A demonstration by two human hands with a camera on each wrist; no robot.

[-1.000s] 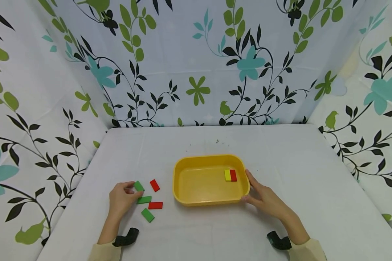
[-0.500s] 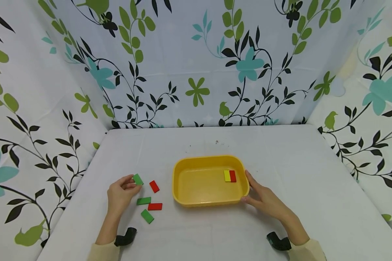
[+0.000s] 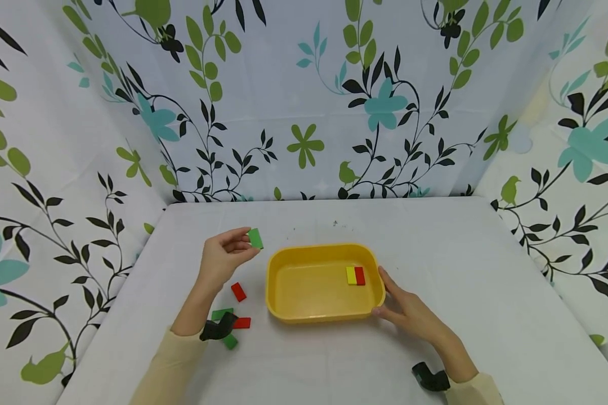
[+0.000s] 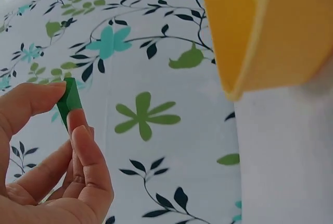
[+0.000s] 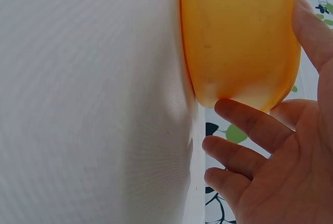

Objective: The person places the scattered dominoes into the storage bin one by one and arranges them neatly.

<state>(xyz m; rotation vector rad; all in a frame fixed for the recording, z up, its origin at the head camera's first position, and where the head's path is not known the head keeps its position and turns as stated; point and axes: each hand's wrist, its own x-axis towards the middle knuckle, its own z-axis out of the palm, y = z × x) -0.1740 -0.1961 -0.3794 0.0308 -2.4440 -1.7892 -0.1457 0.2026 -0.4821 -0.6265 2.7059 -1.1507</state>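
**L hand (image 3: 222,260) w/ small flat green rectangular tile (image 3: 255,238), off table**

Step in hand, my read: transferring the tile to the shallow yellow rounded plastic tray (image 3: 304,289); tile not yet over it, appears just outside the far L corner of the rim. L hand pinches tile btwn thumb & fingertips, most of it sticking out. R hand (image 3: 407,312) holds the tray's R end, thumb at near side, finger at far side, other fingers loose. Next move prob. calls for a firm pinch, clearance over the rim, tray kept steady by R hand, then a gentle release.

In tray, R end: a small yellow tile (image 3: 352,275) & small red tile (image 3: 360,275), side by side, touching. L of tray, on table: 2 red tiles (image 3: 238,291) & 2 green tiles (image 3: 222,314), some partly hidden under the black wrist-worn device (image 3: 219,327) at L wrist. Another black device (image 3: 430,377) at R wrist. Beige sleeves (image 3: 169,365) both arms.

Surface: table w/ white cover (image 3: 324,360), few dark specks (image 3: 335,224) toward back. Room: white fabric hangings (image 3: 263,84) at back & both sides, printed w/ green & black leaves, teal flowers, green birds.
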